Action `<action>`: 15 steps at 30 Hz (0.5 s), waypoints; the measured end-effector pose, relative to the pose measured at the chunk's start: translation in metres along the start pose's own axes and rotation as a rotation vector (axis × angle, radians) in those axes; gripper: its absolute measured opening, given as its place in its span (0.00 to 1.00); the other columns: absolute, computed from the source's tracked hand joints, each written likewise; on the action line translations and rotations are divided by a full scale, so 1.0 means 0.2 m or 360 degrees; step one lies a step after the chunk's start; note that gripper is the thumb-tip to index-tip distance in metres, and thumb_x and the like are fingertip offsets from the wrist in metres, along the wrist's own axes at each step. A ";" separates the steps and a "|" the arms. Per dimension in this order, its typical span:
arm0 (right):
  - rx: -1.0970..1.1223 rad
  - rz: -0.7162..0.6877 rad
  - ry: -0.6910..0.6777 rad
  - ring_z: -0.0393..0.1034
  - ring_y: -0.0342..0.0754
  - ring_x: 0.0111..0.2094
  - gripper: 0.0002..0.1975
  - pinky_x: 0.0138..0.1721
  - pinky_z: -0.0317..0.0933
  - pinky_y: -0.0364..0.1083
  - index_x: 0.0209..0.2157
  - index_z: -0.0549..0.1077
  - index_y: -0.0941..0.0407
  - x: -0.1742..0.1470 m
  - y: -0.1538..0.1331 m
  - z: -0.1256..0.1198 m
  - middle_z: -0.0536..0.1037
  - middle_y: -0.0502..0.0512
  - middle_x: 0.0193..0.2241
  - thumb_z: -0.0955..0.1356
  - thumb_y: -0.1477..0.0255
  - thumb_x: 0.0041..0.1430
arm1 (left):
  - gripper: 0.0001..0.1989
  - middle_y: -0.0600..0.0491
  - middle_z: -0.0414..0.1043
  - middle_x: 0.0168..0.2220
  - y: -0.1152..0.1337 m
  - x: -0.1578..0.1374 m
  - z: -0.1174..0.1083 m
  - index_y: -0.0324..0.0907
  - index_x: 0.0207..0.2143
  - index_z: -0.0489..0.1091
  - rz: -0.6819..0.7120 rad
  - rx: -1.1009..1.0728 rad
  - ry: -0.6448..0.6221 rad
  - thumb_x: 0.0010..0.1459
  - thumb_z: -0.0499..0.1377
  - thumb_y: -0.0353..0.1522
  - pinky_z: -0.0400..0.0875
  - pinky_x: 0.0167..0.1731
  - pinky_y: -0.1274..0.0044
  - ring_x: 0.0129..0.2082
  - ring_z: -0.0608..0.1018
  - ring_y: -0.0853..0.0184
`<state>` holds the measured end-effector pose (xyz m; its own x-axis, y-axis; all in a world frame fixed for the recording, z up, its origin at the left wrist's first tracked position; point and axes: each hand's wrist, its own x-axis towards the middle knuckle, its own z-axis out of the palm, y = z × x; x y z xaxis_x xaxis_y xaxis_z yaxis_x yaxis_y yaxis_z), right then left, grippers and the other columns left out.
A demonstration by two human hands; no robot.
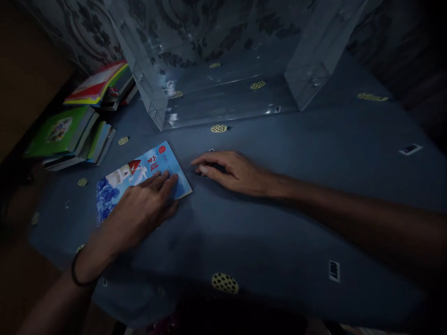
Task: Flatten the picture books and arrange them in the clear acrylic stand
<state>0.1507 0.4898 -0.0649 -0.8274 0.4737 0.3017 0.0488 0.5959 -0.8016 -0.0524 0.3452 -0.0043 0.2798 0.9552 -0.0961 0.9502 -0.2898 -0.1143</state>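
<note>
Dim room; the worktop (279,195) is covered by a dark blue cloth printed with small yellow spotted shapes and a few white labels. Left hand (139,209) lies palm down, fingers stretched out almost flat and close together, resting on the near right part of a thin blue book (139,174); it presses on the cover, not closed around anything. A dark band (78,274) sits on that wrist. The book lies flat under the hand, cover up, showing a white lighthouse with a red top, blue waves and red characters; most of the cover runs out beyond the fingertips and to the hand's left. Right hand (232,172) rests on the cloth just right of the book's far corner, near it but apart from it; fingers loosely curled, tips down on the cloth, palm slightly raised. Something small and dark may sit under the fingers; cannot tell, too dim. Beyond both hands, further away from the person, stands a clear plastic box (223,93), open towards the viewer, side walls tilted outward, the cloth pattern showing through. Well to the left of the left hand, at the worktop's edge, lie stacks of books (73,135), a green cover uppermost on the nearer pile, a red and yellow cover on the further one.
</note>
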 end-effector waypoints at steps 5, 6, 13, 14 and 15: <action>-0.0086 -0.0023 -0.0012 0.77 0.51 0.42 0.15 0.44 0.68 0.50 0.51 0.77 0.55 0.00 -0.01 0.00 0.83 0.56 0.42 0.62 0.69 0.69 | 0.19 0.48 0.79 0.40 -0.04 -0.02 -0.03 0.41 0.59 0.66 0.0035 -0.0140 0.0012 0.69 0.48 0.37 0.73 0.31 0.74 0.35 0.82 0.60; -0.0097 -0.0036 -0.0024 0.77 0.51 0.42 0.15 0.45 0.68 0.51 0.51 0.77 0.55 -0.01 -0.01 0.00 0.83 0.56 0.43 0.62 0.70 0.69 | 0.19 0.49 0.79 0.38 -0.04 -0.02 -0.03 0.41 0.59 0.66 0.0035 -0.0164 0.0024 0.70 0.48 0.36 0.72 0.30 0.75 0.33 0.81 0.61; -0.0211 -0.0152 -0.0199 0.73 0.53 0.50 0.16 0.63 0.55 0.62 0.53 0.75 0.56 -0.02 -0.01 0.02 0.81 0.58 0.48 0.62 0.70 0.70 | 0.19 0.50 0.80 0.34 -0.08 -0.03 -0.05 0.40 0.54 0.71 0.0016 -0.0334 0.0141 0.72 0.46 0.38 0.70 0.30 0.76 0.30 0.81 0.63; -0.0214 -0.0171 -0.0216 0.73 0.53 0.51 0.16 0.64 0.54 0.62 0.53 0.75 0.56 -0.02 -0.01 0.02 0.80 0.58 0.49 0.62 0.70 0.70 | 0.19 0.50 0.80 0.34 -0.09 -0.03 -0.05 0.41 0.52 0.72 0.0011 -0.0374 0.0139 0.72 0.46 0.38 0.70 0.30 0.76 0.31 0.82 0.64; -0.0221 -0.0187 -0.0236 0.72 0.53 0.52 0.16 0.64 0.54 0.62 0.54 0.75 0.55 -0.02 -0.01 0.02 0.80 0.58 0.50 0.62 0.70 0.70 | 0.18 0.51 0.81 0.34 -0.09 -0.03 -0.05 0.41 0.50 0.73 0.0002 -0.0419 0.0135 0.72 0.47 0.38 0.70 0.31 0.76 0.32 0.82 0.64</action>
<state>0.1513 0.4838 -0.0663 -0.9045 0.3013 0.3017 0.0151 0.7296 -0.6837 -0.0702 0.3457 0.0090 0.2810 0.9597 -0.0117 0.9497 -0.2762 0.1476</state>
